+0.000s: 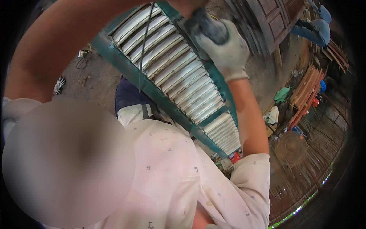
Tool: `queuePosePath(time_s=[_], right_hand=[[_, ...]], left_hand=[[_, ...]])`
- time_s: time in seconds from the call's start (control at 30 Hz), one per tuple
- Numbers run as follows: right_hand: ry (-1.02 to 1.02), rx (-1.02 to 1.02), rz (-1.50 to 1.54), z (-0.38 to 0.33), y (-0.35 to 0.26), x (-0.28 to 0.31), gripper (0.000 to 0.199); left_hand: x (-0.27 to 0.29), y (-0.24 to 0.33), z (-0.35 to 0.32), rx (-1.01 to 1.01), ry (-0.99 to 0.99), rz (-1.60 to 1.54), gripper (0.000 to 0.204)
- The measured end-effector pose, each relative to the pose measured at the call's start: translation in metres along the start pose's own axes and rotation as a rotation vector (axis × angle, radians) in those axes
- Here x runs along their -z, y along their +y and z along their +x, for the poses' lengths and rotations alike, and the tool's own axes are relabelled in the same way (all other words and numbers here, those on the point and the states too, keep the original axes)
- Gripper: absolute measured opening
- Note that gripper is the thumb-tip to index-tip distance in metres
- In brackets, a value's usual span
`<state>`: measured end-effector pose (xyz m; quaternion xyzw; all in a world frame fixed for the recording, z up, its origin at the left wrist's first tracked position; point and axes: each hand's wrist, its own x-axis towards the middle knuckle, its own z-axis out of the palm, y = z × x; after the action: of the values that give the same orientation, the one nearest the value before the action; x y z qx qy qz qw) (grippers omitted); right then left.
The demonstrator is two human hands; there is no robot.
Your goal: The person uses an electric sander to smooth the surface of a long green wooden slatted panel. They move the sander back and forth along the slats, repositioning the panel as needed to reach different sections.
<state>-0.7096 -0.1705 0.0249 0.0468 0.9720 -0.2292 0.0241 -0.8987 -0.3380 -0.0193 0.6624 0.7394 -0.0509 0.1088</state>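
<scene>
A green louvered shutter [152,89] with worn, whitish slats [181,68] stretches diagonally in front of my body. My right hand [228,53], in a pale work glove, is wrapped round a dark power tool [211,28] at the shutter's upper right edge. The tool is blurred, so its exact kind is unclear. My left arm arches along the top left. The bare skin of my left hand [187,5] shows against the tool's upper end; its fingers are cut off and smeared. A thin dark cord [145,45] runs across the slats.
A brown panelled wooden door [272,19] stands at the top right, near another person in blue [312,32]. Reddish wood strips [307,93] lie at the right, beside a green cloth [282,94] and a round basket-like thing [291,149]. A small white electrical piece [81,54] sits at the left.
</scene>
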Motion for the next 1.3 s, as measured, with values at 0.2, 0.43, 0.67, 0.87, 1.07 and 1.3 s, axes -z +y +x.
queuePosePath(time_s=[0.2, 0.43, 0.67, 0.87, 1.07, 1.3], right_hand=[[0.007, 0.032, 0.021, 0.043, -0.033, 0.004, 0.043], [-0.047, -0.035, -0.023, -0.039, 0.043, 0.024, 0.070], [-0.070, -0.079, -0.068, -0.135, 0.114, 0.061, 0.066], [-0.049, -0.086, -0.064, -0.170, 0.145, 0.068, 0.067], [0.010, -0.067, -0.097, -0.127, 0.113, 0.042, 0.068], [0.098, 0.126, -0.066, -0.044, 0.055, 0.009, 0.069]], left_hand=[[0.030, -0.015, -0.028, 0.367, -0.018, -0.113, 0.030], [0.034, 0.065, 0.029, 0.201, -0.027, -0.220, 0.026], [0.037, 0.180, 0.091, 0.169, 0.074, -0.308, 0.017], [0.041, 0.210, 0.104, 0.092, 0.135, -0.401, 0.013], [0.038, 0.162, 0.078, 0.142, 0.060, -0.213, 0.014], [0.023, 0.080, 0.026, 0.346, -0.032, -0.110, 0.026]])
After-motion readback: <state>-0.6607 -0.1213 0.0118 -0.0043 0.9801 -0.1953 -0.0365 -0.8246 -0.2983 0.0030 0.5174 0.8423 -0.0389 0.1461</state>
